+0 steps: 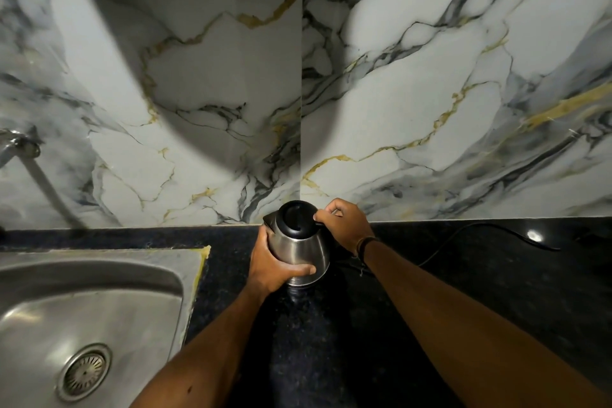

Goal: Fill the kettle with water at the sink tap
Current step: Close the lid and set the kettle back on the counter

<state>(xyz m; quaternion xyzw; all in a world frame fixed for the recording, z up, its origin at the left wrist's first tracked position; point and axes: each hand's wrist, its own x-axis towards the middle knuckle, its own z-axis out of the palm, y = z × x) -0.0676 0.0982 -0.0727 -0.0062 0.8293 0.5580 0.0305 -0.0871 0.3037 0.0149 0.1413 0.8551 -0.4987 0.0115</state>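
A steel kettle (pixel 303 247) with a black lid stands on the dark counter near the marble wall, right of the sink. Its lid is down. My left hand (pixel 270 263) wraps around the kettle's lower body from the left. My right hand (pixel 344 223) grips the black handle at the kettle's right side, thumb at the lid's edge. The steel sink (pixel 99 278) lies at the lower left, its drain (pixel 84 371) showing. The chrome tap (pixel 16 144) sticks out from the wall at the far left, with no water seen running.
A black power cord (pixel 480 232) snakes across the dark counter (pixel 496 291) to the right of the kettle. The marble backsplash (pixel 414 93) rises straight behind the counter. Yellowish sealant edges the sink's right rim (pixel 202 262).
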